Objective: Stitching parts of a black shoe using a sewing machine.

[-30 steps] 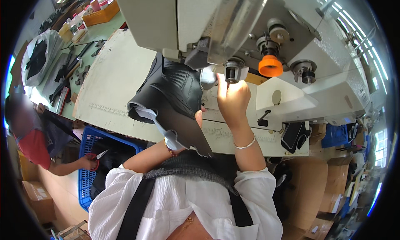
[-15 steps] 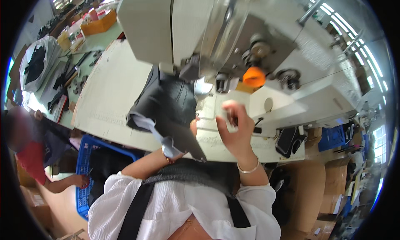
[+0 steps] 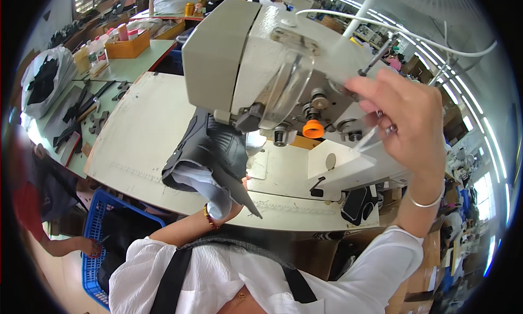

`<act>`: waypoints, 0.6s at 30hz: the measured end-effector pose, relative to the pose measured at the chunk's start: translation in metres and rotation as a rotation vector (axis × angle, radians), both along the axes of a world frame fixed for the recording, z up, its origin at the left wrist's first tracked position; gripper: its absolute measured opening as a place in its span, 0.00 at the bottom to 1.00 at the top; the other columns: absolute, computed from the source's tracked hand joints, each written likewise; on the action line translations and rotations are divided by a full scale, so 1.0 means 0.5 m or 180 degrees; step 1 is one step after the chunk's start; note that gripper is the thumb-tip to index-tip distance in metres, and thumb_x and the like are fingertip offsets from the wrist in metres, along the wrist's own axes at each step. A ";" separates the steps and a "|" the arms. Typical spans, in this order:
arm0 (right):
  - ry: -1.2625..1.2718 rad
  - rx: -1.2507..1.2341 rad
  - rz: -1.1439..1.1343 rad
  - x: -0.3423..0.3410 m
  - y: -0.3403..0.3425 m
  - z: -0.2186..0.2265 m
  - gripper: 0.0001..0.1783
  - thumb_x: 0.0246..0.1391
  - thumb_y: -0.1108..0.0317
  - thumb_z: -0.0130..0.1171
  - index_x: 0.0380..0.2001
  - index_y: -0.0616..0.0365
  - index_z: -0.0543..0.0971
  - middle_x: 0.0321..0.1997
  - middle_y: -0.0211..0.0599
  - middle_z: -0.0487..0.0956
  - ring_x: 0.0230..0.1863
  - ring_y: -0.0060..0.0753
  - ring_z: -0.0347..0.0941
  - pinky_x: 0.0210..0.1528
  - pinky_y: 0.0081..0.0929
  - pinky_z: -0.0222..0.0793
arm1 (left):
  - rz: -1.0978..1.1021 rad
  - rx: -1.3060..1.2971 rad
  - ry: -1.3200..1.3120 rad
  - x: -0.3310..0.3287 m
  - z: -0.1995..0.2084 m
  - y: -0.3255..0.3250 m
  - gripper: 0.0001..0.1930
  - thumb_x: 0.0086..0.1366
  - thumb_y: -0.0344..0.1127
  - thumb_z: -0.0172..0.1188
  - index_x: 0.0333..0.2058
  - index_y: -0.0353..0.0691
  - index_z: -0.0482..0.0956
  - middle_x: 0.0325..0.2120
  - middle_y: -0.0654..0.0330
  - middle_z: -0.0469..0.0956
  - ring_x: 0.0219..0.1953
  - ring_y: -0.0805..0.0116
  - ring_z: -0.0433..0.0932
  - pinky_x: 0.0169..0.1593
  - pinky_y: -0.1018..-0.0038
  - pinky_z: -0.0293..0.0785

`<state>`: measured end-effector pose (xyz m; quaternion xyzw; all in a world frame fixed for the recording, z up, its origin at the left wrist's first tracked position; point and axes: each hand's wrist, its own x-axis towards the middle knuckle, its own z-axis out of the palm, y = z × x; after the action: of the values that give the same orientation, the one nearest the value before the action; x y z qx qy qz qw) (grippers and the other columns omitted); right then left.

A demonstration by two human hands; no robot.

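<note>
A black leather piece (image 3: 218,150), perhaps part of a shoe or bag, with pale lining cloth (image 3: 199,183), lies at the needle side of a sewing machine (image 3: 248,58). My left hand (image 3: 237,209) is under and behind it, gripping its near part; most of those fingers are hidden. My right hand (image 3: 408,115) is raised beside the machine's upper right, its fingers curled together. Small shiny metal parts show at those fingers, and whether they belong to the machine or are held I cannot tell. An orange cone-shaped part (image 3: 313,129) sits on the machine's front.
A black phone-like object (image 3: 357,205) lies at the table's right end. Left of the white table (image 3: 128,123), a green bench (image 3: 139,55) bears tools, bottles and a plastic bag. A blue basket (image 3: 91,243) with dark pieces stands lower left, a co-worker's hand (image 3: 90,247) at it.
My right hand has risen from above the table to the machine's upper right. My left hand stays with the leather piece. The view has shifted, showing more of the machine's top.
</note>
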<state>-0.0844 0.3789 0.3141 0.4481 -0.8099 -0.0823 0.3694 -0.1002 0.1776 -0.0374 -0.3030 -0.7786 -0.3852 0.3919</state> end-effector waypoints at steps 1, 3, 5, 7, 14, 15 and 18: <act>-0.0254 -0.0032 -0.0011 -0.009 0.004 -0.001 0.27 0.25 0.85 0.52 0.36 0.56 0.79 0.21 0.34 0.69 0.14 0.32 0.64 0.18 0.25 0.60 | 0.0022 -0.0012 -0.0036 -0.003 -0.009 -0.005 0.04 0.64 0.26 0.50 0.34 0.34 0.74 0.31 0.56 0.74 0.36 0.65 0.72 0.43 0.71 0.68; -0.0338 0.0034 -0.0166 -0.010 0.004 0.013 0.20 0.29 0.84 0.50 0.32 0.58 0.76 0.21 0.36 0.69 0.17 0.34 0.67 0.19 0.23 0.62 | 0.0894 -0.1827 0.0802 -0.008 -0.036 -0.017 0.15 0.63 0.26 0.54 0.46 0.23 0.72 0.33 0.49 0.77 0.37 0.62 0.76 0.44 0.71 0.73; -0.0456 0.0026 -0.0354 -0.025 0.002 0.012 0.09 0.37 0.80 0.52 0.27 0.61 0.72 0.21 0.38 0.68 0.19 0.36 0.67 0.21 0.24 0.62 | 0.1083 -0.2186 0.0889 -0.006 -0.070 -0.024 0.18 0.64 0.27 0.55 0.50 0.20 0.69 0.37 0.49 0.76 0.39 0.65 0.75 0.43 0.75 0.74; -0.0349 -0.0003 -0.0206 -0.045 0.004 0.001 0.06 0.42 0.77 0.55 0.25 0.62 0.68 0.21 0.39 0.66 0.19 0.36 0.64 0.21 0.27 0.57 | 0.1062 -0.2282 0.0955 -0.012 -0.085 -0.031 0.17 0.67 0.26 0.50 0.52 0.21 0.67 0.40 0.50 0.75 0.40 0.67 0.75 0.44 0.75 0.73; -0.0020 -0.0048 0.0219 -0.053 0.059 -0.002 0.06 0.50 0.79 0.57 0.34 0.66 0.74 0.23 0.36 0.67 0.20 0.31 0.60 0.22 0.24 0.56 | -0.0333 0.0447 -0.2048 0.018 0.038 0.002 0.11 0.71 0.33 0.46 0.44 0.34 0.73 0.39 0.58 0.75 0.39 0.73 0.73 0.46 0.77 0.70; -0.0031 -0.0070 0.0239 -0.054 0.067 -0.008 0.06 0.50 0.79 0.57 0.34 0.66 0.74 0.23 0.36 0.67 0.20 0.31 0.60 0.22 0.24 0.56 | -0.0307 0.0433 -0.2058 0.016 0.042 0.000 0.11 0.71 0.33 0.46 0.44 0.34 0.73 0.39 0.58 0.75 0.39 0.73 0.73 0.46 0.77 0.70; -0.0263 -0.0614 -0.0239 -0.040 0.063 -0.017 0.08 0.52 0.77 0.59 0.37 0.66 0.75 0.25 0.32 0.68 0.22 0.23 0.61 0.24 0.18 0.58 | -0.0317 0.0478 -0.1838 0.026 0.045 -0.002 0.11 0.72 0.36 0.47 0.41 0.34 0.72 0.38 0.61 0.74 0.40 0.76 0.70 0.47 0.78 0.69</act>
<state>-0.1044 0.4103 0.3055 0.3828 -0.8448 0.0009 0.3738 -0.0870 0.1768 -0.0149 -0.1889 -0.8114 -0.5307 0.1562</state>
